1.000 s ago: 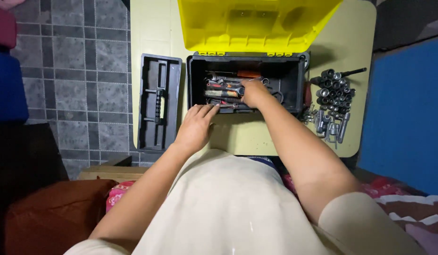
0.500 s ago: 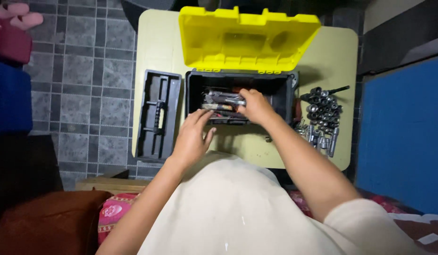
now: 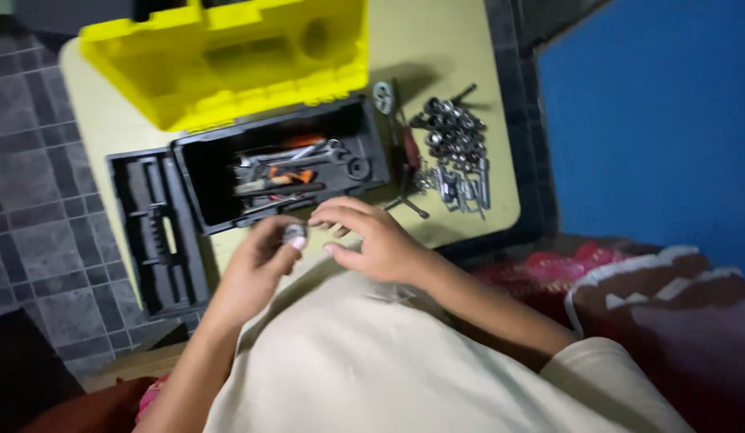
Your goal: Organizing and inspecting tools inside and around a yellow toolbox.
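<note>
two bare hands met just in front of the person's chest, over the near edge of a pale yellow-green table [image 3: 485, 172]. the left hand [image 3: 256, 269] was curled closed, pinching a small round metal piece, likely a socket [image 3: 294, 233], between thumb and fingertips; the view was blurred, so its exact kind could not be told. the right hand [image 3: 372, 240] was half open beside it, fingers spread and curved toward the piece, touching or nearly touching it and gripping nothing that showed. to handle this well, it seemed wise to keep the pinch firm on the little piece, hold it over the table rather than the lap, and bring the right fingers in slowly, since a smooth round part could slip and roll. just beyond the hands stood one black toolbox [image 3: 197, 180], open, with one yellow lid [image 3: 228, 56] tipped back behind it. inside lay a jumble of wrenches and orange-handled tools [image 3: 288, 172], too tangled and blurred to count. one black lift-out tray [image 3: 156, 236] lay beside the box on the left, partly overhanging the table edge. on the right, one heap of silver sockets and bits [image 3: 456, 148] rested on the table, well over a dozen pieces, with no exact count possible. grey floor tiles [image 3: 35, 200] showed at left, one blue wall [image 3: 653, 120] at right.
</note>
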